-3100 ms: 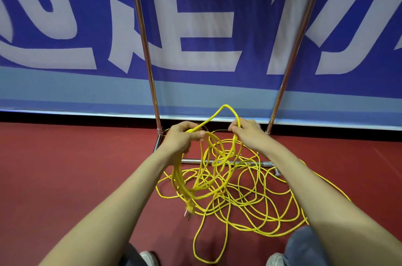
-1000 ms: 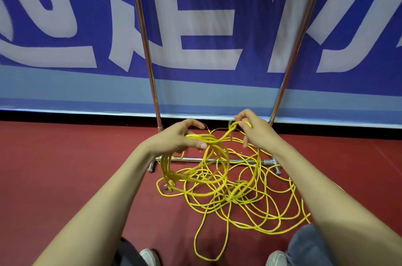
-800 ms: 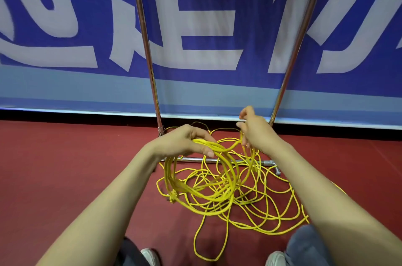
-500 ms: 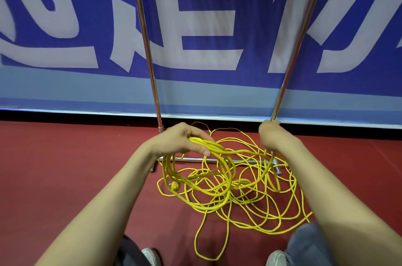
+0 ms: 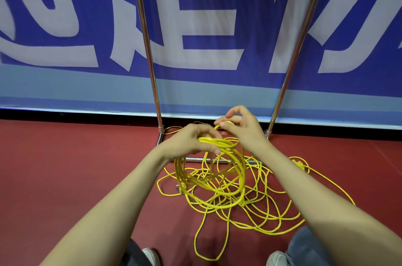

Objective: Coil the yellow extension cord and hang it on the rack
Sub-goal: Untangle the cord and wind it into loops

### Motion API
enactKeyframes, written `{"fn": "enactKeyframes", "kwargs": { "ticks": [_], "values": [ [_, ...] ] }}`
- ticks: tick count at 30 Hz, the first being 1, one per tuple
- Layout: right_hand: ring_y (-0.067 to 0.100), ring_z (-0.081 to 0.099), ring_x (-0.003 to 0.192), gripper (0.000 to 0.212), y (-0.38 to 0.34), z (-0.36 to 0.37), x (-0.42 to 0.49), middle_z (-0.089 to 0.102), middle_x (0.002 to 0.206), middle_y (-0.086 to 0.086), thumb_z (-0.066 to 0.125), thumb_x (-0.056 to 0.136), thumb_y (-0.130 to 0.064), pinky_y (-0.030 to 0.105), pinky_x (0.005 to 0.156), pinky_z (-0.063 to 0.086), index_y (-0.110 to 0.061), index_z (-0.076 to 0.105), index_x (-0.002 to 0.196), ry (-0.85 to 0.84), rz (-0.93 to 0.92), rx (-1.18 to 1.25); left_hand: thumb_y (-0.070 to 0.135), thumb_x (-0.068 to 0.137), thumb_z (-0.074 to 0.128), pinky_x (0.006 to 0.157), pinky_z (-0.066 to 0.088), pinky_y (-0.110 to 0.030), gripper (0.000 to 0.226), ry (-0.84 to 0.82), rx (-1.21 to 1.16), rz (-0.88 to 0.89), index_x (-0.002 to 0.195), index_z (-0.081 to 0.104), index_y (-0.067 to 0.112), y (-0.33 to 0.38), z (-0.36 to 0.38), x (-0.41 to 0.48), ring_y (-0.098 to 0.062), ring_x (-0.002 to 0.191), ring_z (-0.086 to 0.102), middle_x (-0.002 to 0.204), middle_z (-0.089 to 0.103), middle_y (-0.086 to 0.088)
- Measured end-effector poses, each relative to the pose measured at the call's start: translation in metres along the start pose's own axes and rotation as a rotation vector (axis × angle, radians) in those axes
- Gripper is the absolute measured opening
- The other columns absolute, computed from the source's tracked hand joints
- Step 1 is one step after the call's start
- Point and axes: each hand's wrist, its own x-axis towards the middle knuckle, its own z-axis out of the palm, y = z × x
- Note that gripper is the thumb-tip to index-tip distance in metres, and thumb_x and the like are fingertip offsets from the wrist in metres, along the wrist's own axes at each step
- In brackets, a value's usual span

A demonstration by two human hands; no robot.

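The yellow extension cord (image 5: 256, 207) lies in a loose tangle on the red floor in front of me. My left hand (image 5: 191, 142) grips a bundle of several hanging coils of it, which droop to about knee height. My right hand (image 5: 243, 126) pinches a strand of the cord between thumb and fingers, right beside the left hand's fingertips. The chrome rack (image 5: 148, 48) stands behind the pile, with two upright poles and a low crossbar on the floor. Its top is out of view.
A blue and white banner (image 5: 206, 37) covers the wall just behind the rack. My shoes (image 5: 150, 256) and knees are at the bottom edge, close to the nearest loops. The second rack pole (image 5: 291, 61) leans up to the right.
My right hand swung out toward the right pole, then came back to the left hand carrying a new strand. The bundle under my left hand has grown by a loop.
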Motion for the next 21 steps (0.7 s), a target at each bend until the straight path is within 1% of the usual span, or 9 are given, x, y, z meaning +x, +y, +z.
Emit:
{"fn": "enactKeyframes", "kwargs": {
  "ticks": [2,4,6,8,10,13,15,18,21],
  "values": [
    [0.009,0.070,0.069,0.025,-0.004,0.000,0.000,0.069,0.087,0.009,0.057,0.088,0.008,0.021,0.061,0.056,-0.012,0.043,0.087,-0.002,0.027,0.118,0.007,0.073,0.082,0.044,0.028,-0.020,0.044,0.115,-0.103,-0.040,0.100,0.049,0.013,0.000,0.002,0.002,-0.007,0.046,0.036,0.070,0.053,-0.007],
    [0.012,0.070,0.070,0.024,-0.006,-0.001,-0.002,0.070,0.087,0.009,0.059,0.087,0.008,0.022,0.063,0.057,-0.011,0.044,0.088,-0.012,0.031,0.127,0.006,0.071,0.083,0.041,0.026,-0.019,0.051,0.173,-0.152,-0.073,0.099,0.041,0.013,0.000,0.002,0.003,-0.006,0.043,0.034,0.066,0.050,-0.004],
    [0.017,0.069,0.072,0.024,-0.005,-0.002,-0.003,0.073,0.085,0.006,0.060,0.086,0.007,0.023,0.070,0.057,-0.011,0.045,0.087,-0.050,0.020,0.121,0.009,0.072,0.083,0.042,0.025,-0.021,0.044,0.151,-0.131,-0.079,0.100,0.048,0.011,0.000,-0.001,0.004,-0.008,0.043,0.033,0.064,0.048,-0.004],
    [0.021,0.069,0.076,0.022,-0.003,-0.002,-0.004,0.073,0.087,0.005,0.062,0.086,0.003,0.026,0.074,0.056,-0.012,0.046,0.088,-0.076,0.011,0.076,0.015,0.072,0.083,0.044,0.024,-0.022,0.036,0.122,-0.070,-0.076,0.098,0.059,0.006,0.001,-0.004,0.003,-0.010,0.046,0.032,0.065,0.046,-0.008],
    [0.020,0.067,0.080,0.018,-0.004,-0.006,-0.004,0.071,0.091,0.001,0.066,0.087,-0.009,0.028,0.074,0.054,-0.015,0.049,0.092,-0.086,-0.044,-0.165,0.019,0.073,0.083,0.044,0.023,-0.021,0.033,0.135,-0.054,-0.080,0.095,0.063,0.004,0.002,-0.006,0.001,-0.010,0.046,0.030,0.065,0.048,-0.008],
    [0.009,0.057,0.067,0.015,-0.005,-0.020,-0.002,0.062,0.075,-0.008,0.064,0.087,-0.036,0.030,0.065,0.045,-0.022,0.059,0.089,-0.120,-0.123,-0.708,0.019,0.075,0.081,0.046,0.022,-0.022,0.026,0.152,-0.078,-0.080,0.093,0.067,0.007,0.005,-0.012,-0.002,-0.010,0.047,0.031,0.056,0.055,0.005],
    [0.011,0.055,0.067,0.022,-0.006,-0.026,-0.002,0.060,0.067,-0.005,0.057,0.090,-0.042,0.034,0.065,0.041,-0.022,0.062,0.082,-0.194,-0.130,-0.789,0.019,0.076,0.081,0.046,0.021,-0.023,0.022,0.133,-0.084,-0.083,0.092,0.070,0.009,0.010,-0.013,-0.002,-0.011,0.048,0.030,0.055,0.052,0.006],
    [0.010,0.051,0.069,0.021,-0.007,-0.025,-0.002,0.055,0.066,-0.007,0.050,0.096,-0.035,0.031,0.063,0.038,-0.020,0.061,0.086,-0.250,-0.151,-0.812,0.022,0.074,0.082,0.047,0.020,-0.026,0.020,0.142,-0.063,-0.089,0.088,0.073,0.010,0.012,-0.012,-0.001,-0.014,0.049,0.026,0.057,0.039,-0.001],
    [0.014,0.054,0.070,0.018,-0.006,-0.025,-0.001,0.057,0.071,-0.004,0.046,0.097,-0.039,0.037,0.066,0.043,-0.026,0.059,0.092,-0.266,-0.137,-0.784,0.032,0.071,0.083,0.048,0.021,-0.027,0.025,0.183,-0.009,-0.076,0.085,0.073,0.015,0.010,-0.011,0.001,-0.017,0.051,0.026,0.057,0.036,-0.003]
  ]
}}
